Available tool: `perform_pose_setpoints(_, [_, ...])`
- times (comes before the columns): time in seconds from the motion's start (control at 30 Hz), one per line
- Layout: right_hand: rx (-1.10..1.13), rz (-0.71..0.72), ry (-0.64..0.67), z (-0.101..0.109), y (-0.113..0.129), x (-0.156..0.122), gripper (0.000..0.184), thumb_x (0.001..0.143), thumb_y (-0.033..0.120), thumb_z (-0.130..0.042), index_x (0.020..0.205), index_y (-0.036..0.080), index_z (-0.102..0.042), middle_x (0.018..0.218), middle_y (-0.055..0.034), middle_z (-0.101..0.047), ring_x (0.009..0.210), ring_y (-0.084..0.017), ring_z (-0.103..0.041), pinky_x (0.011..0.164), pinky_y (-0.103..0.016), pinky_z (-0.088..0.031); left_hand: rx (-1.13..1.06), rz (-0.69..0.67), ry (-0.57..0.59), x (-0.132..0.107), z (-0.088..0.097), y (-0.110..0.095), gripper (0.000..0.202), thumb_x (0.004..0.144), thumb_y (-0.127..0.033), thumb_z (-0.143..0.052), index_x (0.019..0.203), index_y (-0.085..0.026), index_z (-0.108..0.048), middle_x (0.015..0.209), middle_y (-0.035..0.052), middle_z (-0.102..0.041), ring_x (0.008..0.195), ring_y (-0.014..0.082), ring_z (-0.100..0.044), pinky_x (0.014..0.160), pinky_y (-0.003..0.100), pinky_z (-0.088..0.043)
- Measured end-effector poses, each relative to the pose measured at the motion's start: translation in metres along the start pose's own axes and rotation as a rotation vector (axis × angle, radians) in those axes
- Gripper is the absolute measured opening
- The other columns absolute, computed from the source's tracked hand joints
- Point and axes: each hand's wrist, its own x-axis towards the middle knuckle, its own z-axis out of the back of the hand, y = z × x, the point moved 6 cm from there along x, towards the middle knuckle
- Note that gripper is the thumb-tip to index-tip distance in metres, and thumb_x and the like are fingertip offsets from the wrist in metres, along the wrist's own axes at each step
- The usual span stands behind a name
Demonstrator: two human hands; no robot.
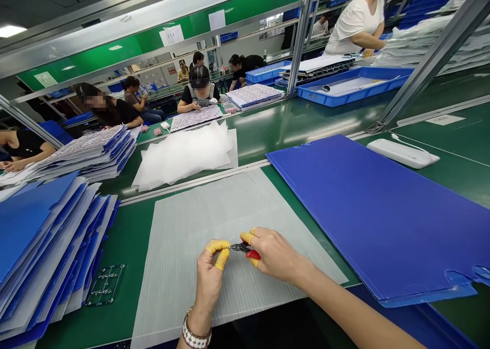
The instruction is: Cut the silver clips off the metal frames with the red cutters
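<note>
My right hand is closed round small red-handled cutters, whose dark jaws point left. My left hand pinches thumb and forefinger together at the jaw tips; what it pinches is too small to make out. Yellow finger cots cover fingertips on both hands, and a metal watch sits on my left wrist. Both hands hover over a grey ribbed mat on the green bench.
A large blue corrugated sheet lies to the right. Stacked blue and white sheets sit at left, with a clear plastic part frame beside them. White foam sheets and a white device lie beyond. Several seated workers are opposite.
</note>
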Motion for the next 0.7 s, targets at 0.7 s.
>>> perform_pose_setpoints(0.7, [0.825, -0.366, -0.076, -0.021, -0.033, 0.018, 0.015, 0.075, 0.031, -0.056, 0.085, 0.019, -0.055, 0.071, 0.0035, -0.052, 0.063, -0.012, -0.046, 0.057, -0.024, -0.037, -0.121, 0.228, -0.061, 0.012, -0.01, 0.013, 0.026, 0.065, -0.035, -0.075, 0.081, -0.016, -0.068, 0.077, 0.0041, -0.066, 0.072, 0.0152, -0.059, 0.07, 0.027, -0.045])
